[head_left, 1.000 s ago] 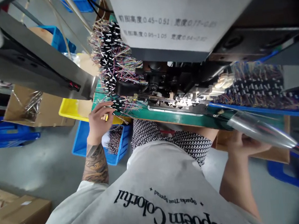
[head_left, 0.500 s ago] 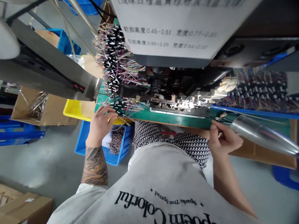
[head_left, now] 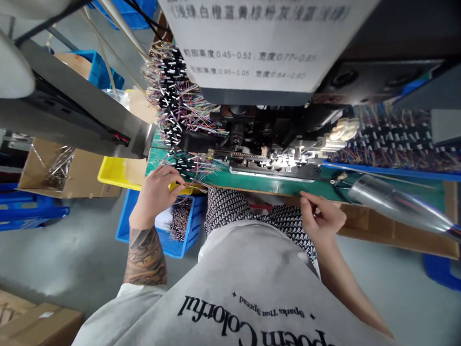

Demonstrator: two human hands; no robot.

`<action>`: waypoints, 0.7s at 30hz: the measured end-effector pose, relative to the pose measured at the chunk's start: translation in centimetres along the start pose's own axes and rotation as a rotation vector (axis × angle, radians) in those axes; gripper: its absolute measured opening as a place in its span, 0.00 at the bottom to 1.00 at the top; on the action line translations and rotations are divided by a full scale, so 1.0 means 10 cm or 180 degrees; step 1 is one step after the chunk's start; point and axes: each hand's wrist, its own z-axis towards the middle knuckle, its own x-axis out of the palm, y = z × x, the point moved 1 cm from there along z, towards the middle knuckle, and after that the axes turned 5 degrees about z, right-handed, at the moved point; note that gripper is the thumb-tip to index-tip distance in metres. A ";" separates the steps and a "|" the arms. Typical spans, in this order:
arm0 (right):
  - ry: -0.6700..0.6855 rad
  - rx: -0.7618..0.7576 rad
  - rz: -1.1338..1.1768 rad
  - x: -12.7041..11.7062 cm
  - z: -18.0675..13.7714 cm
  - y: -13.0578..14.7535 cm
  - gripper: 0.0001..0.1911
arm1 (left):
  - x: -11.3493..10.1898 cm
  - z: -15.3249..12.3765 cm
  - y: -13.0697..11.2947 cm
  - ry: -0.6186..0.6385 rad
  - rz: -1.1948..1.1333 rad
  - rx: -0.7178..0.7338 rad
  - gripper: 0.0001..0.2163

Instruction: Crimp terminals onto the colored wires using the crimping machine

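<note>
At the left end of the green bench top [head_left: 272, 184], my left hand [head_left: 157, 193] is closed in a pinch. Thin wires [head_left: 195, 185] trail rightward from its fingertips, beside a heap of black cables with white tips and coloured wire ends [head_left: 173, 100]. My right hand [head_left: 322, 216] hovers at the bench's front edge, thumb and forefinger pressed together. Whatever lies in that pinch is too small to make out. Between and beyond both hands stands a machine with a lit metal work area [head_left: 289, 159].
A metal lamp-like cone [head_left: 394, 199] juts in at the right, before a blue tray [head_left: 400, 171] of cables. A blue bin [head_left: 193, 227] with cables sits below the bench, near a yellow tray [head_left: 113, 172]. A labelled panel [head_left: 251, 36] overhangs the machine.
My right hand has moved left along the bench edge, away from the metal cone. My left hand has shifted only slightly, staying by the cable heap.
</note>
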 end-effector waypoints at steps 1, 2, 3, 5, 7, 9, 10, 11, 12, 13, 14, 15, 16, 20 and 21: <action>0.0043 -0.0026 0.0005 0.01 0.00 0.01 0.09 | -0.01 0.01 0.00 0.0074 -0.0038 0.0011 0.07; 0.0090 -0.0036 -0.0009 0.02 -0.01 0.01 0.09 | -0.02 0.01 0.00 0.0148 -0.0075 0.0017 0.06; 0.0139 -0.0039 -0.0030 0.04 -0.01 0.02 0.09 | -0.03 0.01 0.00 0.0200 -0.0106 0.0017 0.06; 0.0215 -0.0054 -0.0059 0.06 -0.02 0.03 0.10 | -0.04 0.01 0.00 0.0202 -0.0158 0.0033 0.05; 0.0273 -0.0095 -0.0050 0.08 -0.04 0.04 0.10 | -0.07 -0.02 0.00 0.0148 -0.0278 0.0091 0.05; 0.0311 -0.0138 -0.0017 0.09 -0.05 0.04 0.09 | -0.13 -0.07 0.00 0.0125 -0.0498 0.0114 0.05; 0.0332 -0.0157 0.0000 0.10 -0.06 0.04 0.09 | -0.17 -0.10 0.00 0.0108 -0.0644 0.0090 0.06; 0.0352 -0.0176 0.0020 0.10 -0.06 0.05 0.09 | -0.22 -0.14 0.00 0.0084 -0.0809 0.0039 0.06; 0.0368 -0.0194 0.0046 0.10 -0.06 0.05 0.09 | -0.27 -0.17 0.00 0.0047 -0.0985 -0.0041 0.07; 0.0388 -0.0205 0.0069 0.10 -0.06 0.05 0.09 | -0.33 -0.20 -0.01 -0.0005 -0.1167 -0.0135 0.06; 0.0418 -0.0198 0.0096 0.11 -0.06 0.06 0.08 | -0.38 -0.22 -0.04 -0.0078 -0.1361 -0.0233 0.06; 0.0453 -0.0164 0.0133 0.12 -0.05 0.08 0.08 | -0.42 -0.24 -0.08 -0.0190 -0.1574 -0.0324 0.05; 0.0489 -0.0089 0.0193 0.13 -0.04 0.10 0.09 | -0.44 -0.24 -0.14 -0.0315 -0.1807 -0.0395 0.05; 0.0637 0.0465 0.0672 0.25 0.05 0.28 0.09 | -0.32 -0.05 -0.58 -0.0513 -0.2920 -0.0524 0.05; 0.0678 0.0547 0.0813 0.28 0.08 0.34 0.09 | -0.23 0.03 -0.73 -0.0290 -0.3192 -0.0515 0.05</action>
